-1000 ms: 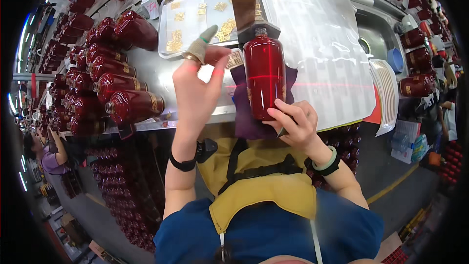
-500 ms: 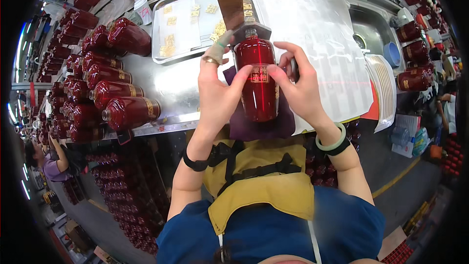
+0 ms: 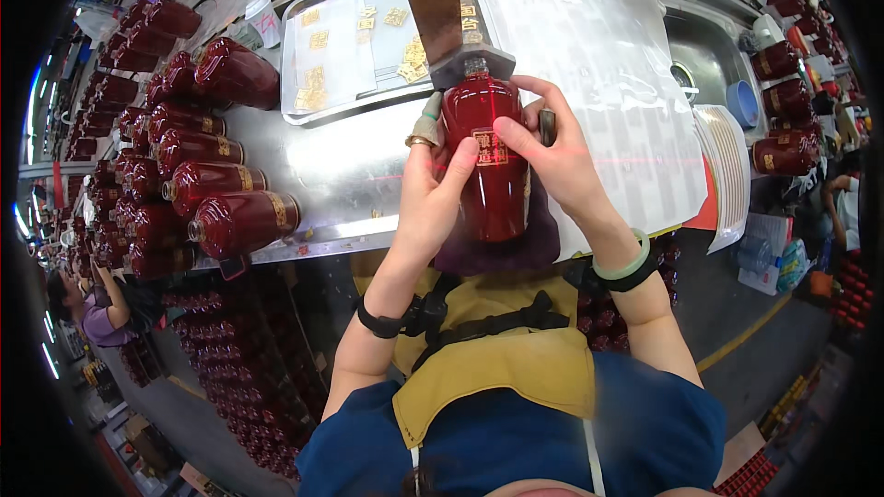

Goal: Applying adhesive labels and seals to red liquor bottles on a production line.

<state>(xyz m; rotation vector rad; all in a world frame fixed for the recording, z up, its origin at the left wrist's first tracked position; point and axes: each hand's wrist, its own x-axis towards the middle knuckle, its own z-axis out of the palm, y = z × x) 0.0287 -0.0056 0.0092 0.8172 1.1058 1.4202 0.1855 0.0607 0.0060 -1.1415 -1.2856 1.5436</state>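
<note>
A dark red glass bottle (image 3: 495,207) lies on a purple cloth (image 3: 543,237) in front of me, its neck pointing away. On its upper face is a gold and red label (image 3: 491,149). My left hand (image 3: 428,198) grips the bottle's left side, thumb pressing the label's left edge; a fingertip wears a pale cover. From the other side my right hand (image 3: 564,161) holds the bottle, its thumb on the label's upper right. A small dark tool (image 3: 547,127) is tucked in the right fingers; its kind is unclear. A brown upright bar (image 3: 431,0) with a metal base stands by the neck.
A tray (image 3: 293,83) with gold labels (image 3: 413,60) sits beyond my left hand. Several red bottles (image 3: 247,224) lie stacked at left. White sheeting (image 3: 612,110) covers the bench at right, beside a stack of pale strips (image 3: 723,161) and a sink (image 3: 700,41) with a blue bowl (image 3: 741,103).
My left hand has moved right and lower along the bottle, its fingers drawn in. My right thumb has shifted up over the label. The bottle has moved slightly toward me.
</note>
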